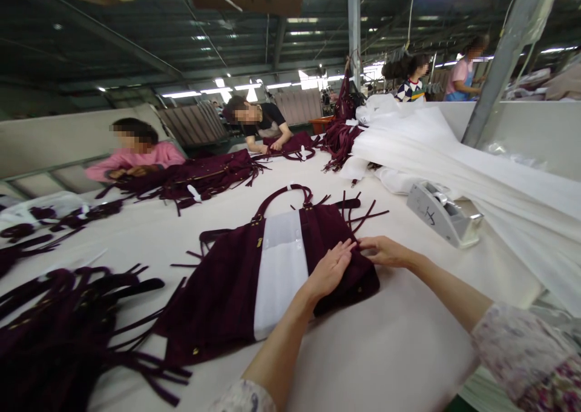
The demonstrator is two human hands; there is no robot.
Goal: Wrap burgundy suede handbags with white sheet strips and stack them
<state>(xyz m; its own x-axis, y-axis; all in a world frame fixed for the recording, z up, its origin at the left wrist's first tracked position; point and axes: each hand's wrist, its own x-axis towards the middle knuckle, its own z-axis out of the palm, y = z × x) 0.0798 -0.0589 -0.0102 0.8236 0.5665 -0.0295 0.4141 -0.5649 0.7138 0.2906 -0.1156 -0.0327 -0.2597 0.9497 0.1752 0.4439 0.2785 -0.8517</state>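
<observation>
A dark maroon handbag (222,285) lies flat on the white table in front of me, its looped handle (281,189) pointing away. Down its middle runs a white sheet (282,273), which looks like packing foam or paper. My left hand (333,268) rests on the right part of the bag with its fingers stretched out. Beside it, my right hand (384,251) touches the bag's right edge, fingers bent toward the fabric. Whether its fingertips pinch the cloth is hard to see. Thin maroon straps (363,215) stick out past the bag's upper right side.
A tape dispenser (445,215) stands to the right, near long white sheets (454,152). More maroon bags (54,339) pile up at the lower left. Across the table, two people (140,152) bend over other maroon bags (209,173). A metal post (508,61) leans at the right.
</observation>
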